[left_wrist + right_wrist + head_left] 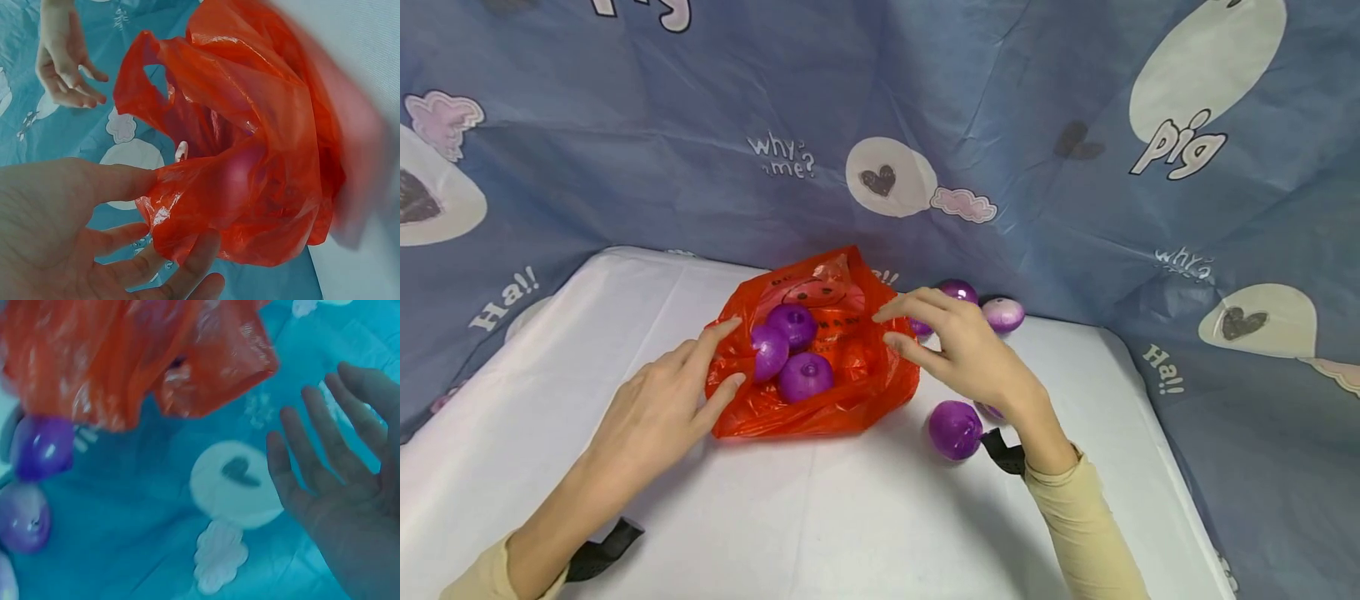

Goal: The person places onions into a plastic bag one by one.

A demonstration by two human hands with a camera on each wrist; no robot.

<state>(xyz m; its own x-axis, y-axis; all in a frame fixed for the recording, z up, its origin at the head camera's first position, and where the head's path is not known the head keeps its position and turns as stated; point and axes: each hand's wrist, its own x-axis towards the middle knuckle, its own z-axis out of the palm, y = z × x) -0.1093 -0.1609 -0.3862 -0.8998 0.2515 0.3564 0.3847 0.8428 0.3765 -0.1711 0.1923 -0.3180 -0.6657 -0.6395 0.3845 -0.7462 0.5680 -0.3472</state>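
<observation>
A red plastic bag (850,408) lies on the table with its mouth spread towards me. Three glossy purple onions (806,377) are inside, bunched at its left side. My left hand (651,408) is at the bag's left edge, thumb and forefinger apart with a fold of the plastic between them; in the left wrist view its fingertips (203,247) touch the red plastic. By the right edge of the bag is my right hand (966,342), fingers slightly bent and holding nothing. The right wrist view shows those fingers (322,440) spread, clear of the bag.
A purple onion (955,431) sits on the white-covered table (820,525) below my right wrist, with another partly hidden behind that wrist. More onions, one of them paler (1002,315), lie at the back right. A blue printed cloth (700,150) hangs behind the table.
</observation>
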